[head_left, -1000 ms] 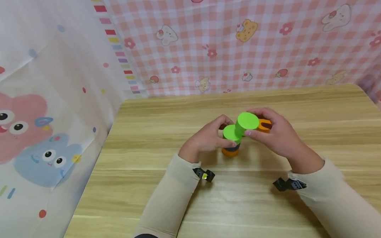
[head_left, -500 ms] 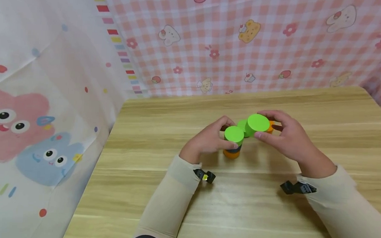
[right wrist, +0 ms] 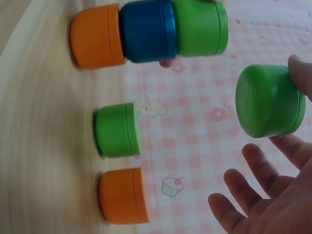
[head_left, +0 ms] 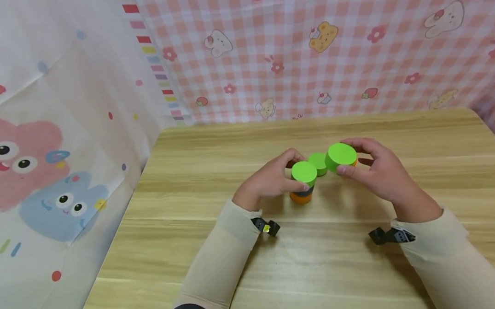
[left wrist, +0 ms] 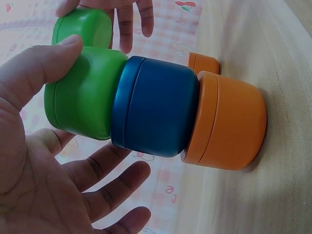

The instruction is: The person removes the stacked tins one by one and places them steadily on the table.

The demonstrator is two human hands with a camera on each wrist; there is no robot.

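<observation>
And here's the right hand (head_left: pixel 375 171), thumb and finger pinching a raised green jar (head_left: pixel 341 156), lid up, in the air just right of and slightly farther than the stack (right wrist: pixel 146 34); the left hand (head_left: pixel 271 176) grips the top green jar (head_left: pixel 304 172), over a blue jar (left wrist: pixel 156 107) and orange base jar (left wrist: pixel 231 122), long axis upright. Beneath, a wooden table (head_left: pixel 308 272), with a low green jar (head_left: pixel 318 163) and rear orange jar (right wrist: pixel 123 196) beyond; checked curtain (head_left: pixel 277 36) behind.
</observation>
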